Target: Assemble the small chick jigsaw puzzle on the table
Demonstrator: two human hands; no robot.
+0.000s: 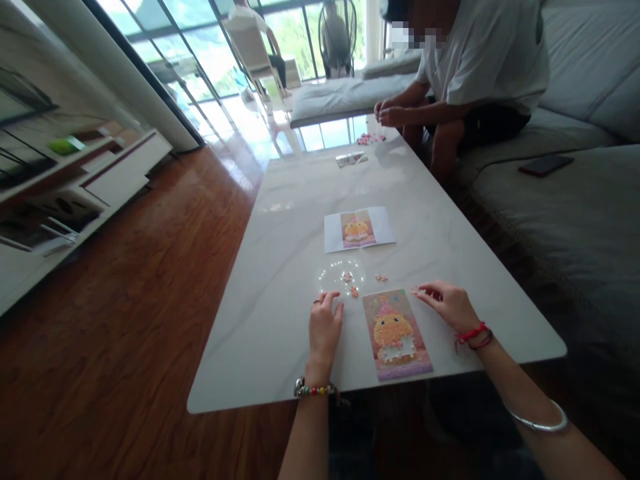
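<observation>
A jigsaw puzzle [393,317] with a yellow cartoon figure lies near the table's front edge. Within its lower middle is a white gap with jagged edges. To its right, my right hand [449,305] pinches a small pale puzzle piece [415,291] just off the puzzle's upper right corner. My left hand [323,333] rests on the table left of the puzzle, its fingers loosely apart and holding nothing. Beyond those fingertips are loose puzzle pieces [354,292], some by a clear round dish [320,277] with a glinting rim. Another few pieces [381,278] lie above the puzzle.
A folded reference sheet [385,230] printed with the same picture lies farther up the white marble table [280,267]. At the far end are a white packet [351,159] and small pinkish pieces [371,139]. Another person [490,60] sits on the grey sofa [565,207], hands together.
</observation>
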